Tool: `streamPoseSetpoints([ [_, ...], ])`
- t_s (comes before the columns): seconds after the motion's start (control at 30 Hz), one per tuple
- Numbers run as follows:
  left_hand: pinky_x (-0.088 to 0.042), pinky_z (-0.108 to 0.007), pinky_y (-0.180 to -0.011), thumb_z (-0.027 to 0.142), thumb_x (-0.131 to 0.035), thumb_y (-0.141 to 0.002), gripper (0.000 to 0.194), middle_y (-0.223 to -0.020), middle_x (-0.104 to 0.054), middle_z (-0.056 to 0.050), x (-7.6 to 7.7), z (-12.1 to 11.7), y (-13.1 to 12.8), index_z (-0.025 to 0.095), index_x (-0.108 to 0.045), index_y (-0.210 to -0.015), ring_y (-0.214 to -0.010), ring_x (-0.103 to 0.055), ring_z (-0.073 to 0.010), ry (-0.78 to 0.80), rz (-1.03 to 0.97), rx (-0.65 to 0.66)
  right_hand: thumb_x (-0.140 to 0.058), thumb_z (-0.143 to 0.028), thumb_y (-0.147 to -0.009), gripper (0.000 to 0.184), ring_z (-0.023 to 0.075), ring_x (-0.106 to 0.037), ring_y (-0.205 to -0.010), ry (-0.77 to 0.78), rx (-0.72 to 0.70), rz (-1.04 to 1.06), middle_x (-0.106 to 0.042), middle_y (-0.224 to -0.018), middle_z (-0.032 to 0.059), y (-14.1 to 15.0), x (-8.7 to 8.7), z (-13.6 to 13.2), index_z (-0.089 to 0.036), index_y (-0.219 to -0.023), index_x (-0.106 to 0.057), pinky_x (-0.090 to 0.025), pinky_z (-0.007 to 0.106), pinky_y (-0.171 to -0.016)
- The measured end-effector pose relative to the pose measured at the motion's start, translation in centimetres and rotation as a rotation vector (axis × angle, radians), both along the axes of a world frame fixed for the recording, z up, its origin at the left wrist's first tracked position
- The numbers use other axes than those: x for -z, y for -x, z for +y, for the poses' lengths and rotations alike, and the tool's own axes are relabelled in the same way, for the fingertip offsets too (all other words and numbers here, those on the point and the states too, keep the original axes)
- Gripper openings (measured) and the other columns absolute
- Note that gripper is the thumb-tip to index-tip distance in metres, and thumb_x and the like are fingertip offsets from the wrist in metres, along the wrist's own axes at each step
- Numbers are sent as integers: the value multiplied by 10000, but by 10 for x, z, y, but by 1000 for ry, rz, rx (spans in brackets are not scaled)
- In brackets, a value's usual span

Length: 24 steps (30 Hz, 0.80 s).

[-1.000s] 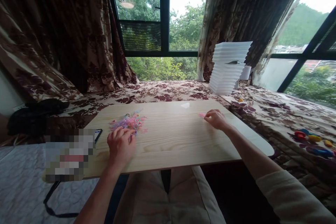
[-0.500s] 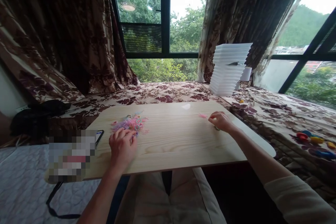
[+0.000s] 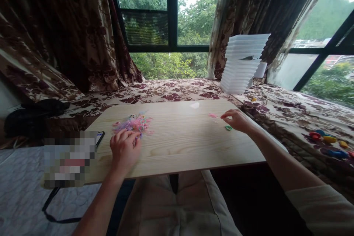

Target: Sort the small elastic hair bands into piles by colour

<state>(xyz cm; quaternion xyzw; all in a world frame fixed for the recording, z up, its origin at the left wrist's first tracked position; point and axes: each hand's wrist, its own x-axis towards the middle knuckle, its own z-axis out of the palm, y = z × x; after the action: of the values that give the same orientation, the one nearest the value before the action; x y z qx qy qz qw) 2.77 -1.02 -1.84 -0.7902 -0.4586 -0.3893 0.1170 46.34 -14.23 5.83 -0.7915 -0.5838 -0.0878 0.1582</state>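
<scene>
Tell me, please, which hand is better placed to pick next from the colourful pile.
Probably the left hand: it is at the near edge of the pile, while the right hand is across the table near the green ring.

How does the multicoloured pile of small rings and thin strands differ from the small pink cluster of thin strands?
The multicoloured pile is larger than the pink cluster. The pile mixes pink, purple and green; the cluster looks all pink. The left hand is at the pile's near edge; the cluster lies left of the right hand. Both rest on the pale wood-grained tabletop.
</scene>
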Motion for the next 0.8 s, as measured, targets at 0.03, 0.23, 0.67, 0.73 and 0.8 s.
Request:
streamPoseSetpoints([
  [0.03, -382, -461, -1003, 243, -521, -858, 236, -992, -730, -88, 0, 0, 0, 192, -744, -913, -1132, -554, -308, 1, 5, 4, -513, -217, -825, 289, 242, -627, -1014, 12, -15, -2, -740, -1001, 72, 1, 0, -1, -232, -905, -791, -459, 364, -942],
  [0.23, -381, -476, -1035, 222, -512, -875, 220, -998, -715, -75, -5, -7, 1, 205, -723, -933, -1160, -550, -301, -27, 23, 33, -440, -59, -767, 498, 258, -571, -1115, 65, -50, -31, -693, -1168, 88, 10, 5, -3, -240, -1107, -757, -431, 415, -962],
  [0.67, -400, -528, -1076, 284, -583, -840, 315, -1099, -688, -38, -27, 1, -55, 336, -648, -1144, -1201, -552, -300, 8, 61, 382, -434, 18, -703, 639, 268, -558, -1148, -16, -201, -135, -675, -1103, 81, -8, 20, 6, -300, -1185, -707, -478, 452, -927],
  [0.73, -404, -530, -1086, 285, -593, -822, 340, -1090, -696, -38, -17, 12, -55, 338, -654, -1152, -1186, -569, -302, -4, 41, 387, -427, 17, -726, 624, 265, -555, -1167, -43, -232, -141, -676, -1095, 76, -10, 22, 8, -310, -1179, -705, -483, 445, -932],
  [0.8, -416, -522, -1097, 295, -615, -789, 378, -1073, -709, -30, -3, 26, -50, 346, -663, -1160, -1157, -594, -298, -46, 47, 405, -418, 21, -740, 636, 255, -561, -1164, -58, -254, -142, -675, -1089, 69, -11, 22, 9, -325, -1200, -690, -491, 434, -926],
])
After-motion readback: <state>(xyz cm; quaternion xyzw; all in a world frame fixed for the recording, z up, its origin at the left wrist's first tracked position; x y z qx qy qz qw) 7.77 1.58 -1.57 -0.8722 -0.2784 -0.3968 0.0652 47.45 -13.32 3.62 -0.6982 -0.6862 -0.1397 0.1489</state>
